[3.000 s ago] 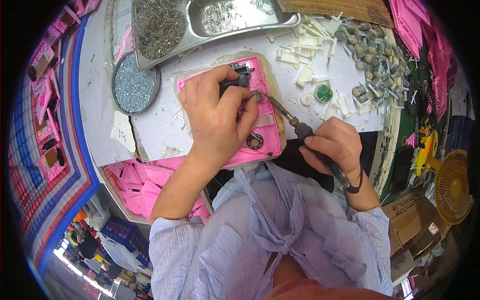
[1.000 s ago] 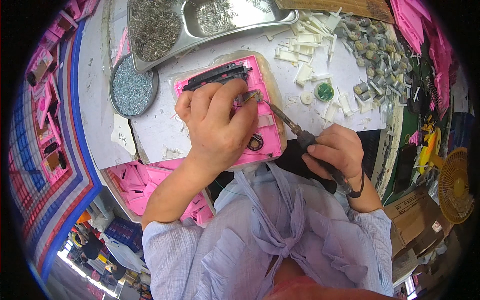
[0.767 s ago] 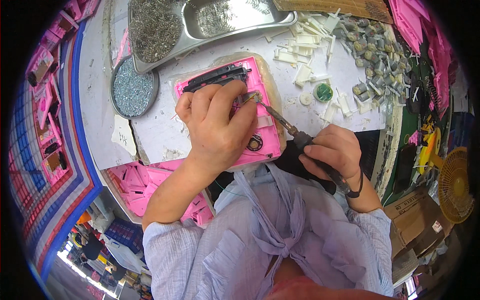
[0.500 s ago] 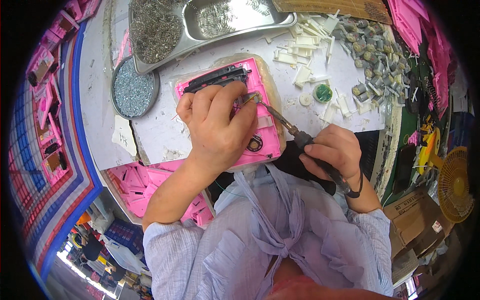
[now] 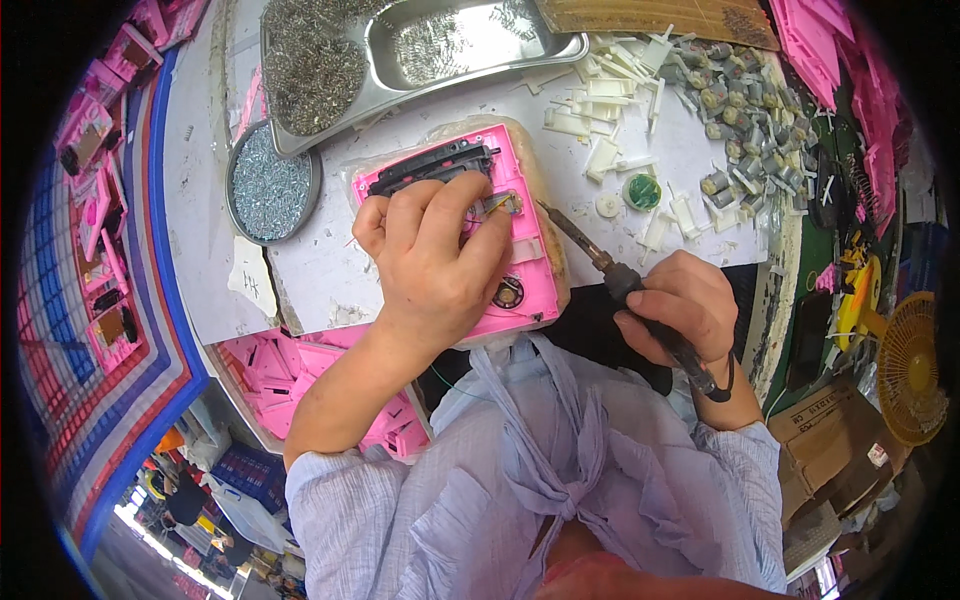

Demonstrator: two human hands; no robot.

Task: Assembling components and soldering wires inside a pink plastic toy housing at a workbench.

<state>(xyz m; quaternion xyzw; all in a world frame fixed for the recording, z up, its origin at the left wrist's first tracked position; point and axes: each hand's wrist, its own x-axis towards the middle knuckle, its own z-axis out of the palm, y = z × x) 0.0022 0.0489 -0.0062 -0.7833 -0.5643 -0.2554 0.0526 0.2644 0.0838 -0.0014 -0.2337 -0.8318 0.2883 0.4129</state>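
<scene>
My left hand [image 5: 435,250] rests over a pink plastic housing [image 5: 542,285], its thumb and forefinger closed on thin wires [image 5: 492,206] beside a small motor [image 5: 511,203] seated in the housing. Part of the grip is hidden under my fingers. A black plastic part [image 5: 430,165] lies along the housing's far side, and a small round speaker [image 5: 508,292] sits near its front. The housing lies on a pale padded block [image 5: 555,250]. My right hand [image 5: 685,315] is wrapped around the dark handle of a soldering iron [image 5: 625,283]; its tip is apart from the motor, to the right.
Beyond the housing stands a metal tray [image 5: 400,88] of springs; a round dish [image 5: 270,185] of screws is at left. White plastic pieces [image 5: 603,158], a small green-filled pot [image 5: 642,191] and many small motors [image 5: 735,110] lie at right. Pink parts [image 5: 290,375] fill a box below the table edge.
My right hand has drawn the soldering iron back to the right, so its tip has left the motor. My left hand stays nearly where it was on the housing.
</scene>
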